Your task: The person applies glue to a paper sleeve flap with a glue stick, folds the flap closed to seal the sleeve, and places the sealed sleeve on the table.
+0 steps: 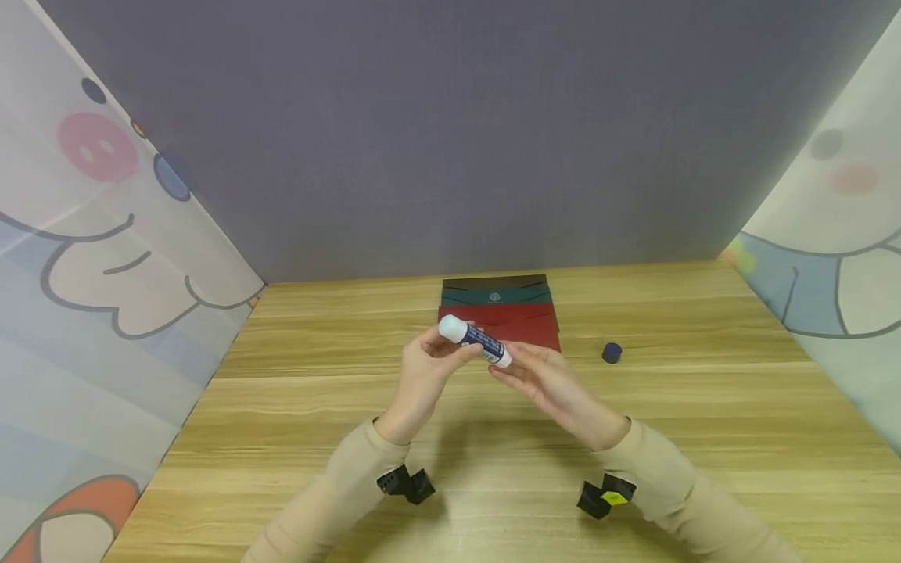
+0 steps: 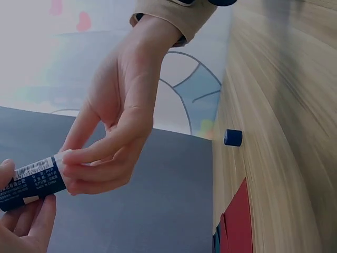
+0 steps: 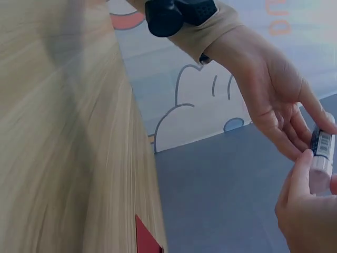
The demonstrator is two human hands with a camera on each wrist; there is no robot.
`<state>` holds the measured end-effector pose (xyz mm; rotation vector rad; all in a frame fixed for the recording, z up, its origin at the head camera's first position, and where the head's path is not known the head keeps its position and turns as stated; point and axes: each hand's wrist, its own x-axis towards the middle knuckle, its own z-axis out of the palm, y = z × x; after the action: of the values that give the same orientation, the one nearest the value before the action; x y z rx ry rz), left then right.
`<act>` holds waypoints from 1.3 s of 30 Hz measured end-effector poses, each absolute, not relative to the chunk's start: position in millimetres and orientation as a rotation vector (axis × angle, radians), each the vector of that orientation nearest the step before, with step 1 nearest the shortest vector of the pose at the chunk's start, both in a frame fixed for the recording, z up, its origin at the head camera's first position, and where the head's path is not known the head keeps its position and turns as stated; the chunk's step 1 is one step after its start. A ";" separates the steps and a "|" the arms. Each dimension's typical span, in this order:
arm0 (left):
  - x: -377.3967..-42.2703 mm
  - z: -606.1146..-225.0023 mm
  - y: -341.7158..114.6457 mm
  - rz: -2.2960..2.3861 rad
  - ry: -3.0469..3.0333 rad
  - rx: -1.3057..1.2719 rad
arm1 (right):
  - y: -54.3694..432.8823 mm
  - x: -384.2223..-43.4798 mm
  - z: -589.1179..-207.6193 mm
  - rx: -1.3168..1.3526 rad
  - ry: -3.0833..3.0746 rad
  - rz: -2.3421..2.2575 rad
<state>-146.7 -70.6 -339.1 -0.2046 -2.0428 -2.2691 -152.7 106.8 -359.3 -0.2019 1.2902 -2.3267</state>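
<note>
A glue stick (image 1: pixel 482 343) with a white tube and a dark blue label is held tilted above the table, its uncapped pale end toward the upper left. My left hand (image 1: pixel 425 379) grips the labelled barrel between thumb and fingers. At the lower end, the fingers of my right hand (image 1: pixel 559 391) pinch the white base; the left wrist view shows this right hand (image 2: pixel 124 118) closely. Just behind the hands lie overlapping envelopes: a red envelope (image 1: pixel 521 320) in front, a teal envelope (image 1: pixel 524 295) and a dark brown envelope (image 1: pixel 496 282) behind.
A small dark blue cap (image 1: pixel 612 353) stands on the wooden table (image 1: pixel 317 438), right of the envelopes. A grey panel (image 1: pixel 457 141) rises at the table's back edge. Cartoon-printed curtains (image 1: pixel 91 258) flank both sides. Each sleeve carries a black wrist camera.
</note>
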 end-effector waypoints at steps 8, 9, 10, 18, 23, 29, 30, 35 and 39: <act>-145.0 -339.9 -69.3 -2.278 -2.004 -0.229 | 110.2 -153.4 -360.0 -0.238 1.215 -2.357; -144.6 -339.8 -68.9 -2.273 -2.001 -0.235 | 110.2 -153.0 -360.4 -0.246 1.231 -2.368; -144.3 -339.7 -68.4 -2.270 -1.994 -0.239 | 109.9 -152.1 -360.7 -0.266 1.271 -2.380; -144.9 -337.8 -63.5 -2.374 -1.898 -0.238 | 104.1 -151.3 -383.9 -0.660 1.925 -2.562; -144.0 -335.5 -60.3 -2.467 -1.827 -0.251 | 94.5 -136.7 -365.4 -1.200 2.365 -2.548; -142.2 -333.2 -59.1 -2.490 -1.799 -0.243 | 91.3 -140.7 -368.8 -1.546 2.639 -2.425; -142.3 -333.1 -59.3 -2.486 -1.796 -0.239 | 91.4 -140.7 -368.3 -1.500 2.610 -2.432; -141.7 -333.0 -61.5 -2.450 -1.810 -0.211 | 98.5 -146.2 -376.6 -0.955 2.222 -2.483; -140.9 -333.3 -63.5 -2.382 -1.870 -0.185 | 103.5 -149.2 -371.4 -0.496 1.782 -2.443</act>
<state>-140.9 -63.5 -333.3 -0.1849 -1.8697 -2.3822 -149.2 103.5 -371.4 -0.4960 1.7821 -2.4431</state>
